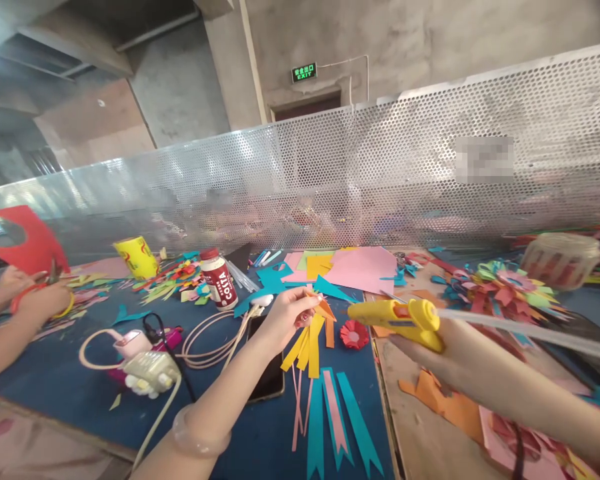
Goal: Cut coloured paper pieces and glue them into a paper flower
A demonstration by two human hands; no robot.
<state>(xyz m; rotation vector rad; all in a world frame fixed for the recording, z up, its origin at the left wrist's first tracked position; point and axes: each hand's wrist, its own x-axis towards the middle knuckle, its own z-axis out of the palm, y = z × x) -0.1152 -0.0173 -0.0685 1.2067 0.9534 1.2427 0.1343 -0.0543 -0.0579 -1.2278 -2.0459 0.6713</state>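
My left hand (285,317) is closed in a pinch above the blue table, its fingertips at a folded orange paper strip (325,310). In my right hand (453,343) is a yellow glue gun (397,315), its nozzle pointing left toward the left fingertips. A clear glue stick (525,327) sticks out of the gun's back. Between the hands lies a round red paper flower (354,335). Yellow paper strips (307,347) fan out just below my left fingers. Closer to me are blue notched ribbons (360,423) and a pink one (334,410).
Left of my arm stand a brown-and-white bottle (219,280) and a power strip (153,373) with cables. A phone (267,383) lies partly under my forearm. At far left, another person's hands (40,303) cut red paper (27,233) with scissors. A perforated metal screen (300,187) runs behind.
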